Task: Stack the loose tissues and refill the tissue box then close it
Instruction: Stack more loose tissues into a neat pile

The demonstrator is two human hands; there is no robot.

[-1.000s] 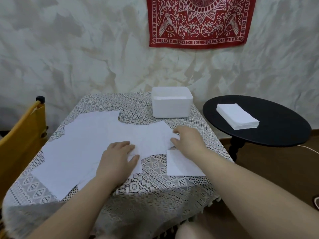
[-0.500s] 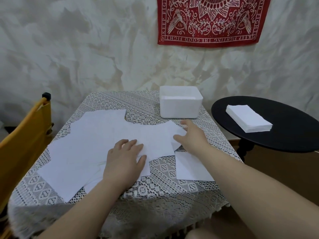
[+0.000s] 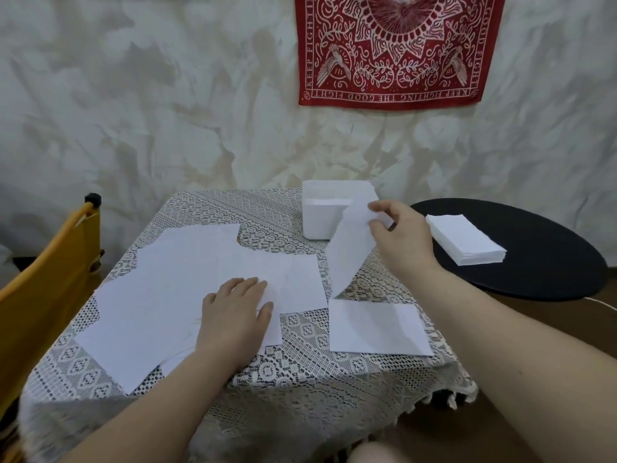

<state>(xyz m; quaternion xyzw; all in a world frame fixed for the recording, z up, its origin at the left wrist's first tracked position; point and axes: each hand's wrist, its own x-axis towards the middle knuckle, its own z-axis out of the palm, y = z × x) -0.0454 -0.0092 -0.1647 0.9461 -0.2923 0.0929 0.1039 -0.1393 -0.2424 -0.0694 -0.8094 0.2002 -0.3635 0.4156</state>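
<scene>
Tissues (image 3: 187, 289): spread loose across left of table (image 3: 300, 372), one more (image 3: 377, 327) lay flat near right.
Left hand (image 3: 235, 315): flat, fingers straight, pressed on spread.
Right hand (image 3: 399, 237): pinched lifted tissue (image 3: 350, 248).
Box (image 3: 322, 212): far side, lid off.

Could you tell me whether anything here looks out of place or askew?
Yes: loose tissues lie fanned askew across the lace tablecloth rather than stacked like the neat stack on the black table.
</scene>
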